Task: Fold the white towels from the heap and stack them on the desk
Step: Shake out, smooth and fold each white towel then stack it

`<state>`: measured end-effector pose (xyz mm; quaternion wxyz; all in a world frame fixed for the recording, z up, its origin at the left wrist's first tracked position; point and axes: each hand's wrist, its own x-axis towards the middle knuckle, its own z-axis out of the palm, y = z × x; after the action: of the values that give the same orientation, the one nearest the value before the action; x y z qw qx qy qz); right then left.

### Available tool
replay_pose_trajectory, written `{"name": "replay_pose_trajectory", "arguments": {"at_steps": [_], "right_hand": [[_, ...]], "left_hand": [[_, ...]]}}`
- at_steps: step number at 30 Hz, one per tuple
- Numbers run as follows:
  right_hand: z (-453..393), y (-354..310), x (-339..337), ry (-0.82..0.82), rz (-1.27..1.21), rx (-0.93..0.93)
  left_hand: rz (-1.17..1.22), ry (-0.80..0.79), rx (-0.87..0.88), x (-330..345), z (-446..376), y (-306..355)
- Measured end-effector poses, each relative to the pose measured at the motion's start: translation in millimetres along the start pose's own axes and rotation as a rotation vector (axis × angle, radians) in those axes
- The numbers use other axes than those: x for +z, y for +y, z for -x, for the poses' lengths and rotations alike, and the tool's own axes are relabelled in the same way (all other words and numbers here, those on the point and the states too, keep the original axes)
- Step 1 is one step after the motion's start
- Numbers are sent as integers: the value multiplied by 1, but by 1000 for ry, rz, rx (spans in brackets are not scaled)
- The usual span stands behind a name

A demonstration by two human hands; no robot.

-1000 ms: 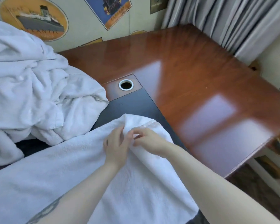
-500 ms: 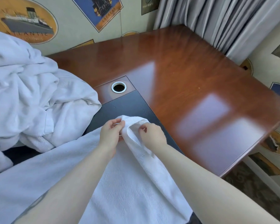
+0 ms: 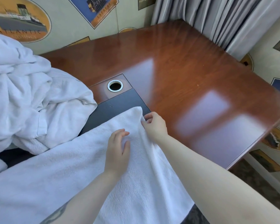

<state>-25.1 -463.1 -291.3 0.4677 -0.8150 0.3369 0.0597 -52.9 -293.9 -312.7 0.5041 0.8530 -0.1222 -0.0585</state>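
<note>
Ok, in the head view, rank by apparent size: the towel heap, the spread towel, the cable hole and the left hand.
1. spread towel, though nearness to the camera enlarges it
2. towel heap, cut off by the frame, so these two are unsure
3. left hand
4. cable hole

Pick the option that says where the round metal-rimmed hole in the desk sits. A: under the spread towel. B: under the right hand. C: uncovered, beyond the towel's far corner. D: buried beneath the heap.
C: the hole lies bare on the desk, past the corner of the towel that the right hand pinches, and beside the heap.
</note>
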Motion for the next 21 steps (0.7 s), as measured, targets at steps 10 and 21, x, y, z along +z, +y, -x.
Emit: {"name": "replay_pose_trajectory", "arguments": {"at_steps": [10, 21], "right_hand": [[-15, -21, -9, -411, -423, 171], [-17, -1, -8, -625, -887, 400]], "left_hand": [[-349, 18, 112, 3, 9, -1], [-878, -138, 75, 16, 6, -14]]}}
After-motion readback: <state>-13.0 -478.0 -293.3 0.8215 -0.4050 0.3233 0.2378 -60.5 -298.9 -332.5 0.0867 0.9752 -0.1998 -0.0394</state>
